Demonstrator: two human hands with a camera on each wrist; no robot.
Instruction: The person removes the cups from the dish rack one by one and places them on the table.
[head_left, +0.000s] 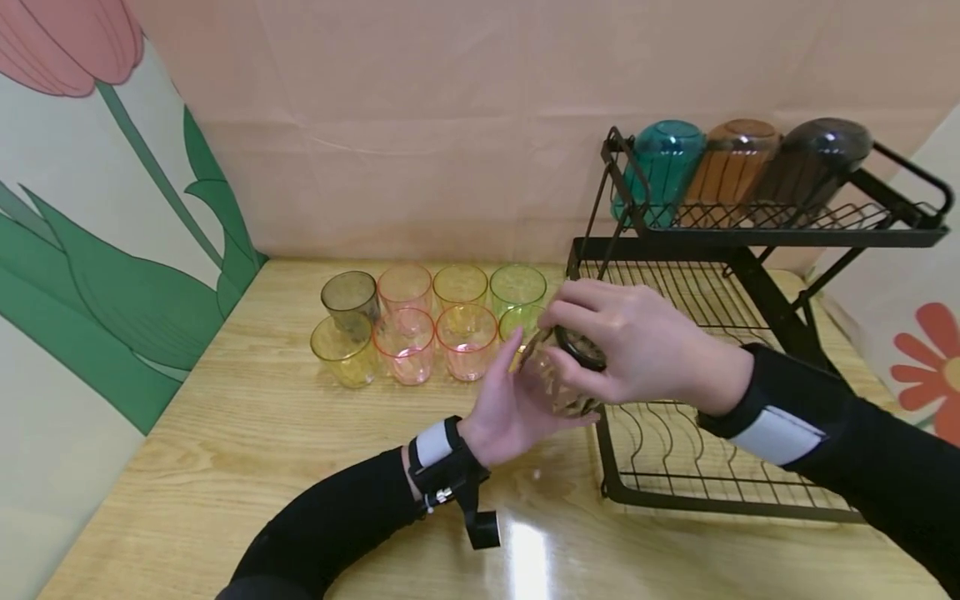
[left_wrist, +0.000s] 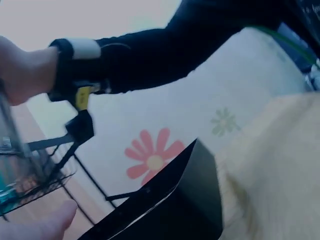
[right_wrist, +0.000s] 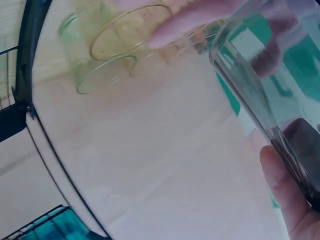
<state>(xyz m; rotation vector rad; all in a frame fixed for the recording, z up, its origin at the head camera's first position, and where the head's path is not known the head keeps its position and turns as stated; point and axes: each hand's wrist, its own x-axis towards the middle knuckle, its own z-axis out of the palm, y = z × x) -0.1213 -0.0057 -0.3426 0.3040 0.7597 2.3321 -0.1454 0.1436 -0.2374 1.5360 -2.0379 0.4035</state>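
Note:
My right hand (head_left: 637, 342) grips a smoky, faceted drinking glass (head_left: 557, 390) from above, with its fingers and thumb around the dark round end. The glass is tilted. Under its left side, my left hand (head_left: 513, 421) is spread with the thumb raised and the fingers extended below the glass. In the right wrist view the clear wall of the glass (right_wrist: 245, 92) runs down to a dark end, where a thumb (right_wrist: 285, 187) presses it. The left wrist view catches a fingertip (left_wrist: 62, 215) at its lower left.
Two rows of coloured glasses (head_left: 405, 343) stand upright left of my hands. A black two-tier dish rack (head_left: 693, 504) is on the right. Its upper shelf holds inverted teal (head_left: 663, 167), orange (head_left: 731, 167) and dark grey (head_left: 813, 158) glasses. A wooden table (head_left: 247, 467) lies beneath everything.

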